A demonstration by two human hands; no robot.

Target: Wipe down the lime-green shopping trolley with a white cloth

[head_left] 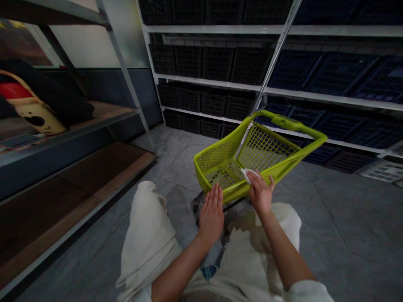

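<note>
A lime-green shopping cart (pixel 217 155) with a latticed plastic basket stands in front of my knees, its handle up to the right. My left hand (pixel 212 212) lies with fingers stretched out against the near corner of the basket rim. Over the near side rim, my right hand (pixel 261 191) holds a white cloth (pixel 248 174), pressing it to the inner edge of the basket. Part of the cloth is hidden under the fingers. Below the basket, the dark wheels show only in part.
Racks of black crates (pixel 217 63) and blue crates (pixel 340 71) line the back wall. At left stands a metal shelf (pixel 119 113) with wooden boards, bearing a yellow cartoon-faced bag (pixel 40 117) and a phone-like flat object (pixel 22 141). Grey tiles (pixel 346 209) cover the floor.
</note>
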